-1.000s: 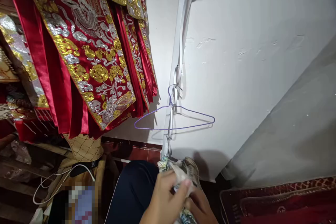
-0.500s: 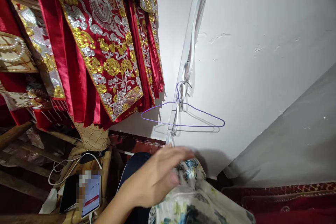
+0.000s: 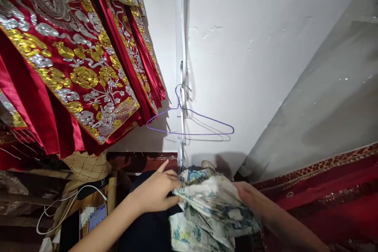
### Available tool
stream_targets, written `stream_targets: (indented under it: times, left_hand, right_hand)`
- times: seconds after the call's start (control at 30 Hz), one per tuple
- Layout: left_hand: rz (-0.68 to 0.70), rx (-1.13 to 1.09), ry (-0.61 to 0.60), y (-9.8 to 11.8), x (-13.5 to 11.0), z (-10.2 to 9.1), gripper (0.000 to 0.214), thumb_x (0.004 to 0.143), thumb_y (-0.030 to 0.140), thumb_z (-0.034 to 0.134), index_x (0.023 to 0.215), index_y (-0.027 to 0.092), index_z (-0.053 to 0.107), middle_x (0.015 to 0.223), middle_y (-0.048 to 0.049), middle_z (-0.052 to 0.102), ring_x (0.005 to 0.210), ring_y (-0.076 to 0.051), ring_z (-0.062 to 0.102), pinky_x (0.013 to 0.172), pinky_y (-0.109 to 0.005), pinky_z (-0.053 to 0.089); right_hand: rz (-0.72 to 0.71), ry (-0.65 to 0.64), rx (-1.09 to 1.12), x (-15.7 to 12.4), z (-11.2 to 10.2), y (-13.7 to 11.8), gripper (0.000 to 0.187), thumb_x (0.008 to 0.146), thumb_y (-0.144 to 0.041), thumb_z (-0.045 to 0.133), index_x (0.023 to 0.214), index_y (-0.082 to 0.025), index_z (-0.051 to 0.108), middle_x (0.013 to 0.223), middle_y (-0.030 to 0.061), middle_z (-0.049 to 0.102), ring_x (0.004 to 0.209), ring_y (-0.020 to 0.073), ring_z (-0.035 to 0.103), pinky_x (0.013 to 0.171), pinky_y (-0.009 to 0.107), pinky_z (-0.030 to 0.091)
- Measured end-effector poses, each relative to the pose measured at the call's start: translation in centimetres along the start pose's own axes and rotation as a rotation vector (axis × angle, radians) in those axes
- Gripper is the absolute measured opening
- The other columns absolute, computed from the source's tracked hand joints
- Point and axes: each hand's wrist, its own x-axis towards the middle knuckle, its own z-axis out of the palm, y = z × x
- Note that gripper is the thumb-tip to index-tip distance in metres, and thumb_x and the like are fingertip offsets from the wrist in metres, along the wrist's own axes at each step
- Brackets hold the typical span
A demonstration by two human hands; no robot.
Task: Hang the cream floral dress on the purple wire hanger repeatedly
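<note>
A pale floral garment [image 3: 212, 204] with blue, green and yellow print lies bunched at the bottom middle, over my lap. My left hand [image 3: 162, 189] grips its left edge between thumb and fingers, the index finger sticking up. At the other side, my right hand [image 3: 247, 196] has hold of the cloth; its fingers are mostly hidden in the folds and blurred. Above both hands, a thin purple hanger [image 3: 203, 134] with nothing on it hangs from a white strap or rail [image 3: 182, 67] against the wall.
Red garments with gold and silver embroidery [image 3: 85, 75] hang at the left. Below them a wooden stand [image 3: 111, 195] bears a phone [image 3: 97, 217] and a white cable [image 3: 41, 214]. Dark red cloth [image 3: 325, 201] lies at the right, beside a grey sheet [image 3: 325, 118].
My right hand has come into view on the garment's right side. My left hand, earlier raised over the cloth, now grips its edge. The garment is lifted and bunched; the view has shifted right.
</note>
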Motion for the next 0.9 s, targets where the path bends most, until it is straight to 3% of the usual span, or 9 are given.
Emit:
stream_targets:
  times: [0.1, 0.23, 0.27, 0.33, 0.4, 0.5, 0.67, 0.8, 0.9]
  left_hand:
    - [-0.036, 0.059, 0.105, -0.4, 0.7, -2.3, 0.018, 0.093, 0.035, 0.060, 0.082, 0.022, 0.067, 0.084, -0.0017, 0.069, 0.092, -0.021, 0.064, 0.123, -0.050, 0.015]
    - [-0.107, -0.042, 0.411, 0.3, 0.5, -4.5, 0.038, 0.098, 0.040, 0.053, 0.068, 0.018, 0.059, 0.064, 0.0035, 0.052, 0.066, -0.013, 0.050, 0.108, -0.037, 0.039]
    - [-0.126, -0.091, 0.418, 0.7, 0.3, -4.8, 0.041, 0.097, 0.044, 0.053, 0.067, 0.017, 0.058, 0.063, 0.0035, 0.049, 0.065, -0.013, 0.047, 0.095, -0.031, 0.045]
    - [-0.158, -0.171, 0.270, 1.7, -0.3, -5.2, 0.042, 0.096, 0.049, 0.055, 0.070, 0.017, 0.059, 0.065, 0.0029, 0.050, 0.066, -0.012, 0.046, 0.071, -0.023, 0.043]
    - [-0.190, -0.164, 0.091, 2.2, -0.9, -5.4, 0.042, 0.096, 0.052, 0.053, 0.073, 0.017, 0.059, 0.068, 0.0024, 0.052, 0.064, -0.012, 0.046, 0.059, -0.022, 0.034]
    - [-0.285, 0.038, 0.080, 1.7, -2.2, -5.9, 0.045, 0.099, 0.052, 0.047, 0.070, 0.018, 0.055, 0.066, 0.0008, 0.055, 0.061, -0.013, 0.048, 0.058, -0.024, 0.030]
    - [-0.373, 0.272, 0.112, 0.4, -4.0, -7.1, 0.054, 0.101, 0.054, 0.038, 0.062, 0.020, 0.054, 0.066, -0.0041, 0.062, 0.069, -0.020, 0.058, 0.069, -0.028, 0.038]
    - [-0.482, 0.308, 0.106, -2.5, -4.5, -6.9, 0.050, 0.095, 0.053, 0.046, 0.063, 0.021, 0.065, 0.069, -0.0088, 0.069, 0.078, -0.027, 0.066, 0.086, -0.037, 0.045]
    - [-0.597, 0.290, 0.037, -6.7, -4.3, -7.0, 0.035, 0.092, 0.046, 0.050, 0.088, 0.022, 0.076, 0.100, -0.0139, 0.077, 0.099, -0.034, 0.070, 0.092, -0.044, 0.049]
  right_hand:
    - [-0.106, -0.098, -0.297, 1.8, -0.5, -2.4, 0.037, 0.062, -0.047, 0.086, 0.083, -0.019, 0.078, 0.083, 0.0063, 0.076, 0.076, 0.0294, 0.070, 0.060, 0.032, 0.056]
    - [-0.357, 0.270, -0.365, 4.0, -0.9, -3.6, 0.031, 0.069, -0.050, 0.077, 0.071, -0.018, 0.074, 0.064, 0.0056, 0.069, 0.063, 0.0259, 0.065, 0.054, 0.032, 0.051]
    - [-0.370, 0.425, -0.331, 4.8, -1.4, -3.8, 0.032, 0.066, -0.048, 0.078, 0.076, -0.018, 0.075, 0.068, 0.0066, 0.070, 0.066, 0.0269, 0.065, 0.056, 0.033, 0.051]
    - [-0.374, 0.708, -0.223, 6.8, -2.9, -4.4, 0.035, 0.065, -0.044, 0.078, 0.087, -0.017, 0.073, 0.079, 0.0098, 0.072, 0.073, 0.0283, 0.066, 0.062, 0.035, 0.053]
    - [-0.405, 0.816, -0.072, 8.9, -3.9, -5.2, 0.033, 0.072, -0.039, 0.072, 0.096, -0.017, 0.070, 0.097, 0.0130, 0.073, 0.085, 0.0278, 0.067, 0.072, 0.036, 0.054]
    - [-0.474, 0.696, 0.049, 11.5, -2.9, -5.9, 0.032, 0.078, -0.034, 0.062, 0.105, -0.017, 0.068, 0.106, 0.0118, 0.072, 0.096, 0.0245, 0.067, 0.083, 0.033, 0.053]
    - [-0.540, 0.217, -0.198, 15.6, 2.9, -4.1, 0.028, 0.083, -0.039, 0.054, 0.097, -0.020, 0.070, 0.087, 0.0055, 0.072, 0.093, 0.0235, 0.066, 0.083, 0.031, 0.052]
    - [-0.456, 0.250, -0.402, 18.0, 2.7, -2.4, 0.027, 0.080, -0.041, 0.056, 0.069, -0.018, 0.066, 0.067, 0.0030, 0.064, 0.076, 0.0223, 0.059, 0.067, 0.029, 0.046]
    - [-0.406, 0.284, -0.447, 17.6, 0.5, -1.8, 0.032, 0.074, -0.044, 0.064, 0.056, -0.019, 0.057, 0.055, -0.0018, 0.050, 0.062, 0.0153, 0.044, 0.055, 0.025, 0.035]
